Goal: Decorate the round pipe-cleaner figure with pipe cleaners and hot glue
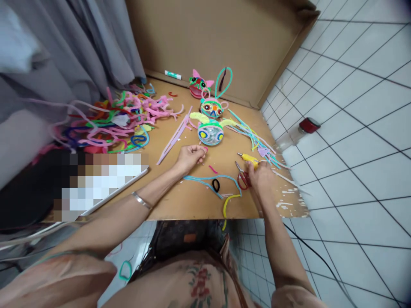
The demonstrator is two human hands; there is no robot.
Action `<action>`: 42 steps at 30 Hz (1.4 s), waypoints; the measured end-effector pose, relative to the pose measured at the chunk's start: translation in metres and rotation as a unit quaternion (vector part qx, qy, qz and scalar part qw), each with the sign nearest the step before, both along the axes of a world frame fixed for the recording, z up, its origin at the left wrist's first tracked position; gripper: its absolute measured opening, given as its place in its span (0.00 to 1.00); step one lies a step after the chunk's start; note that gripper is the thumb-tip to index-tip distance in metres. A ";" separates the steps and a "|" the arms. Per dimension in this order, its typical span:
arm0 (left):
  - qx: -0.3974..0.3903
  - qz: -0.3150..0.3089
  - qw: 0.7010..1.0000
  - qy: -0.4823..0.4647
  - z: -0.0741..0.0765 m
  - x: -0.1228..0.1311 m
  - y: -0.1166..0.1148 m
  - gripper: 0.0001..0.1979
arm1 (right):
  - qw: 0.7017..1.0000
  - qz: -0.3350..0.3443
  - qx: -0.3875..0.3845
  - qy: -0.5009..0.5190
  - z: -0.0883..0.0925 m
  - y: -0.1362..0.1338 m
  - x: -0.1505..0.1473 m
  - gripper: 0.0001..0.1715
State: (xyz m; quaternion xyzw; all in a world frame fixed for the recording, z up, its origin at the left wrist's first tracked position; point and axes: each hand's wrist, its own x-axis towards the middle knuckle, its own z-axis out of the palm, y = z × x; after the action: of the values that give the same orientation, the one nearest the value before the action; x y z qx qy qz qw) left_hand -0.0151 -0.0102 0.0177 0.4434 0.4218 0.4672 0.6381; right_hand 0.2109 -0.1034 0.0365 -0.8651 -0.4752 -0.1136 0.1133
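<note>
My left hand [190, 157] rests on the cardboard sheet [180, 201] with its fingers pinched on a small pink pipe-cleaner piece [205, 149], just below a round craft face with blue-ringed yellow eyes [210, 133]. My right hand [261, 176] is closed around the yellow glue gun [248, 158], beside red-handled scissors [243, 176]. A blue pipe cleaner [208, 181], a black loop [216, 185] and a yellow pipe cleaner [228, 202] lie between my hands.
Two more pipe-cleaner faces [212, 107] stand further back, one pink-eared [197, 84]. A big heap of coloured pipe cleaners [118, 122] fills the left. A green marker [172, 75] lies by the cardboard wall. A red-lidded jar [303, 128] sits on the tiled floor right.
</note>
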 end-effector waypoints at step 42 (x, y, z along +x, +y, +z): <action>0.041 -0.045 0.998 -0.011 0.007 -0.006 -0.003 0.08 | 0.950 0.193 0.247 -0.001 0.007 -0.006 -0.061 0.27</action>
State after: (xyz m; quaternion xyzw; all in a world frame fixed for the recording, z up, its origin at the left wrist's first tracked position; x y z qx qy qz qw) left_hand -0.0210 -0.0129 0.0251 0.4827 0.3752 0.4597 0.6441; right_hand 0.1501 -0.1093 0.0433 -0.7017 -0.5901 -0.2047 0.3427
